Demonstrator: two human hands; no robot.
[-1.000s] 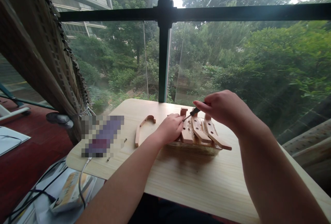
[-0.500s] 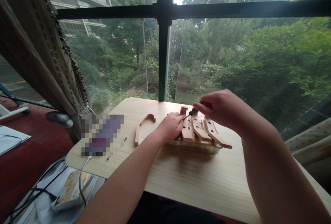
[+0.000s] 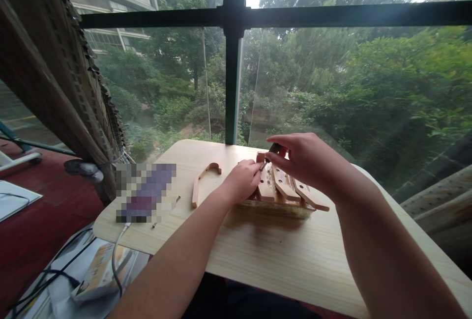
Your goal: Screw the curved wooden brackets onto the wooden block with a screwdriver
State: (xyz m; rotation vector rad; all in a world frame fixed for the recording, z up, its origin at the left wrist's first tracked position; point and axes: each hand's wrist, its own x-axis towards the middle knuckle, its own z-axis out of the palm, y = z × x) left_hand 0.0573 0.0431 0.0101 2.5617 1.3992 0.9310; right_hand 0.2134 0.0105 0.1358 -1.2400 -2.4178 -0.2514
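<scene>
My right hand [image 3: 298, 154] is closed around the dark handle of a screwdriver [image 3: 273, 150], its shaft slanting down left to the leftmost wooden hook on a box. My left hand [image 3: 243, 179] presses closed fingers on that wooden hook [image 3: 266, 190], close to the screwdriver tip; its fingertips partly hide the spot. Two more wooden hooks, a middle one [image 3: 289, 192] and a right one [image 3: 313, 202], lie beside it with dark screw holes. Beneath them is a clear-sided box [image 3: 280, 209]. Another wooden hook [image 3: 195, 191] stands on its edge left of my hand.
The pale wooden table [image 3: 258, 245] reaches the window. Small screws [image 3: 154, 225] lie near a blurred-out phone-like object [image 3: 147, 193] with a cable [image 3: 117, 255]. A curtain [image 3: 73, 88] hangs at left. Below the table's left edge are papers and black cords [image 3: 47, 270].
My right hand has shifted slightly left and its fingers have changed their hold on the screwdriver handle, which now stands steeper. My left hand stays in place.
</scene>
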